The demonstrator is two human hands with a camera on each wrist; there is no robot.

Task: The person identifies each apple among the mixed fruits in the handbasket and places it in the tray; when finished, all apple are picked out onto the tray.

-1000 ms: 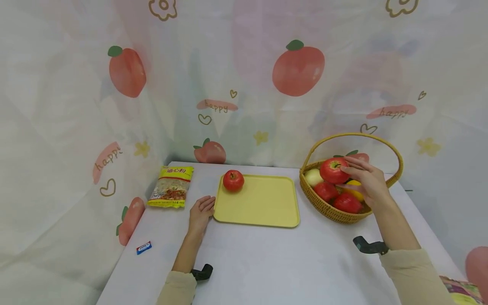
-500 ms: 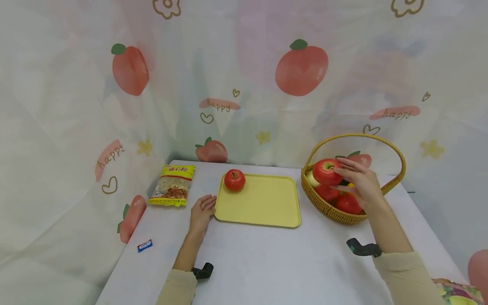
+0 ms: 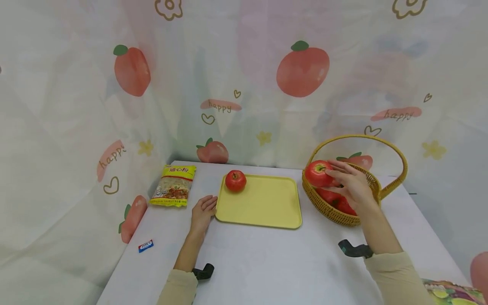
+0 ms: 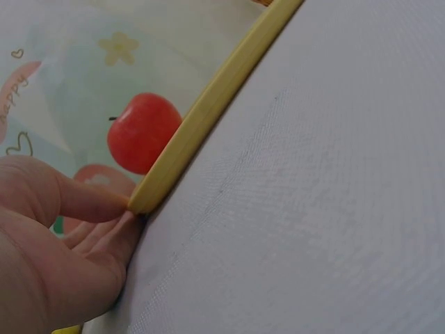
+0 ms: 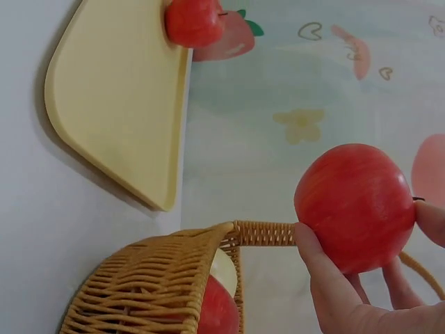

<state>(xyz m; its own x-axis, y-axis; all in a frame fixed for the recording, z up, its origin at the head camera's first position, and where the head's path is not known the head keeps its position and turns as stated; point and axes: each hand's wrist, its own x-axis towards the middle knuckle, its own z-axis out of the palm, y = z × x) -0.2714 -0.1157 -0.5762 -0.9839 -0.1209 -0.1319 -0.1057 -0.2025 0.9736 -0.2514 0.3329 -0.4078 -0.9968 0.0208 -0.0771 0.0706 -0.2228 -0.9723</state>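
My right hand (image 3: 352,184) holds a red apple (image 3: 318,173) between thumb and fingers, raised over the left side of the wicker basket (image 3: 328,210). In the right wrist view this apple (image 5: 354,209) shows whole, stem toward the thumb. More red fruit (image 5: 219,309) and a pale round one (image 5: 224,271) lie in the basket, partly hidden. My left hand (image 3: 203,214) rests on the table at the left edge of the yellow tray (image 3: 263,203). Seen from the left wrist, the thumb touches the tray's corner. Another red apple (image 3: 235,181) sits in the tray's back left corner.
A yellow food packet (image 3: 173,186) lies left of the tray. Nearer the front left is a small blue-and-red wrapper (image 3: 145,246). The basket's tall handle (image 3: 358,136) arches above it. A colourful package (image 3: 453,292) is at the lower right. Patterned cloth stands behind the table.
My right hand has carried the apple leftward, from over the basket's middle to its left rim. The left hand stays at the tray's edge.
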